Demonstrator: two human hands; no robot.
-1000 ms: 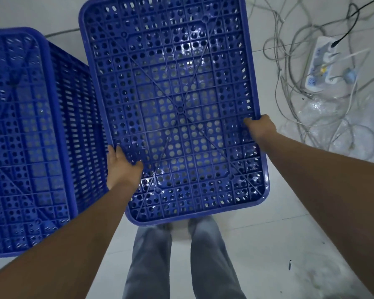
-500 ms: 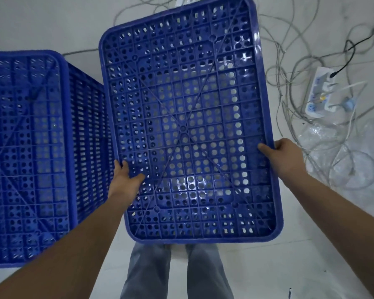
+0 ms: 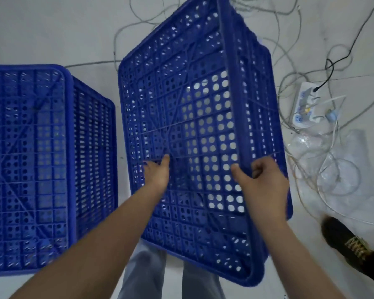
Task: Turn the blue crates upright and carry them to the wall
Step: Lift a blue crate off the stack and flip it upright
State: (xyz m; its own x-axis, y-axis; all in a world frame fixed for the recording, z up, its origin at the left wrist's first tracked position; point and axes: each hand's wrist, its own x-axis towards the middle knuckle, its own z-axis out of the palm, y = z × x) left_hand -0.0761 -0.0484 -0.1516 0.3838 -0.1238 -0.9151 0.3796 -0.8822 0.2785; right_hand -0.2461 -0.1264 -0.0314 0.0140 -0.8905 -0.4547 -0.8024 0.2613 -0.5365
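A tilted crate (image 3: 194, 126) is gripped at its right edge by the right hand (image 3: 261, 182). Its perforated base is pressed by the flat, open left hand (image 3: 158, 173). A second crate (image 3: 41, 165) lies upside down on the floor (image 3: 52, 29) at left.

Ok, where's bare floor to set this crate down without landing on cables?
Bare floor lies beyond the second crate, top left, and in the strip between it and the held crate. The right side is crowded: loose cables, a power strip, plastic wrap and a shoe.
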